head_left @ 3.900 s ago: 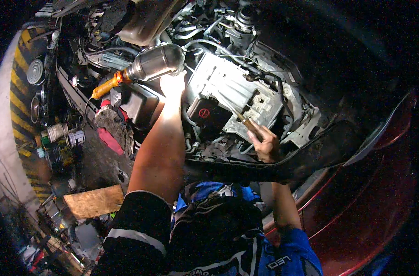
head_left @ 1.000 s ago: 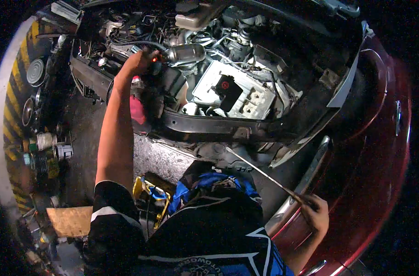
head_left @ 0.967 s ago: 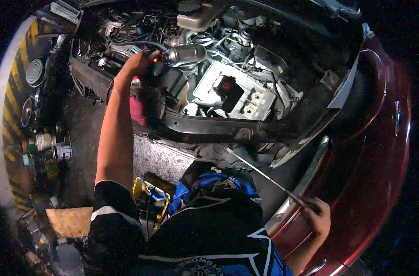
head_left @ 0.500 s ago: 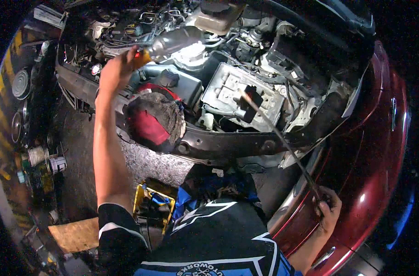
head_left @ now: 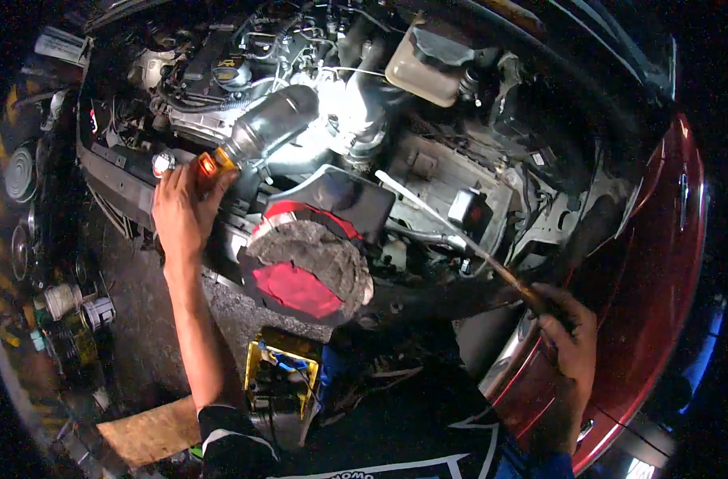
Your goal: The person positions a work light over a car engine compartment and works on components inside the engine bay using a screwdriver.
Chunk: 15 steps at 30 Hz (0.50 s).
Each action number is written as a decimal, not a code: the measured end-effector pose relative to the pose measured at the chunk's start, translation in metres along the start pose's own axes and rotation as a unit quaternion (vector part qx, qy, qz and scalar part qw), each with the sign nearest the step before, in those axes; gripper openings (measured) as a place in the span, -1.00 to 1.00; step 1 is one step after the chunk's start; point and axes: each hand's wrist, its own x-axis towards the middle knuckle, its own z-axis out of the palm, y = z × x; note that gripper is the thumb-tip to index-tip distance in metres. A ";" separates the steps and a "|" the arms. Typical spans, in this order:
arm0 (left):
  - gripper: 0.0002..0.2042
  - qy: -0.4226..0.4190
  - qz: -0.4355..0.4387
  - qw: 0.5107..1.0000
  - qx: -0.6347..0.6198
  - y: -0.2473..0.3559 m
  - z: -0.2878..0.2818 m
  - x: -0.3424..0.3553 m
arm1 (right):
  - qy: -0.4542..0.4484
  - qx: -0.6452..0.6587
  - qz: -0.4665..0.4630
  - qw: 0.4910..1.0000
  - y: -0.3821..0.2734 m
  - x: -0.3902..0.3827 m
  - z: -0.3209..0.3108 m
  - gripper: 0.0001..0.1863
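My left hand [head_left: 182, 214] is closed around a hand-held work lamp [head_left: 274, 121], which has a yellow-orange collar and a glowing switch. Its beam falls brightly on the middle of the engine [head_left: 220, 72]. In my right hand [head_left: 570, 331] is a long, thin metal rod [head_left: 452, 229], gripped at its dark handle end. It slants up and left across the dirty battery tray [head_left: 428, 164], its pale tip near a dark plastic box [head_left: 340, 199]. Whether the tip touches anything, I cannot tell. A round red and grey cloth item [head_left: 300, 271], perhaps a cap, lies at the front of the bay.
A tan fluid reservoir [head_left: 420, 72] stands at the back. A loose black connector [head_left: 466, 207] sits over the tray. The red fender [head_left: 627, 319] curves along the right. Below me are a yellow crate [head_left: 256, 375] holding tools and a cardboard piece [head_left: 152, 431].
The view has shifted, so the engine bay sits lower and further right. The lamp has swung lower left in the picture. The rod's tip has moved left, toward the dark box.
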 end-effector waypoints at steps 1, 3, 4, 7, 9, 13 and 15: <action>-0.50 0.017 0.017 1.000 0.014 0.001 0.003 -0.001 | -0.019 0.007 0.007 1.000 -0.010 0.007 0.007 -0.57; -0.48 0.017 0.022 0.999 0.018 0.003 0.009 0.000 | -0.038 0.012 0.016 0.999 -0.026 0.017 0.018 -0.57; -0.48 0.017 0.024 0.999 0.024 0.003 0.012 0.001 | -0.037 0.012 0.030 0.999 -0.032 0.022 0.024 -0.57; -0.45 0.004 0.021 0.999 0.033 0.012 0.013 0.009 | -0.041 0.020 0.036 0.998 -0.044 0.036 0.034 -0.60; -0.44 -0.011 0.015 0.999 0.037 0.012 0.017 0.010 | -0.048 0.025 0.028 0.998 -0.053 0.041 0.043 -0.63; -0.44 -0.011 -0.002 0.999 0.039 0.007 0.024 0.007 | 0.037 0.026 0.031 0.999 -0.054 0.056 0.055 -0.67; -0.45 -0.014 -0.025 0.999 0.027 0.009 0.023 0.008 | 0.021 0.002 -0.032 0.999 -0.052 0.066 0.055 -0.66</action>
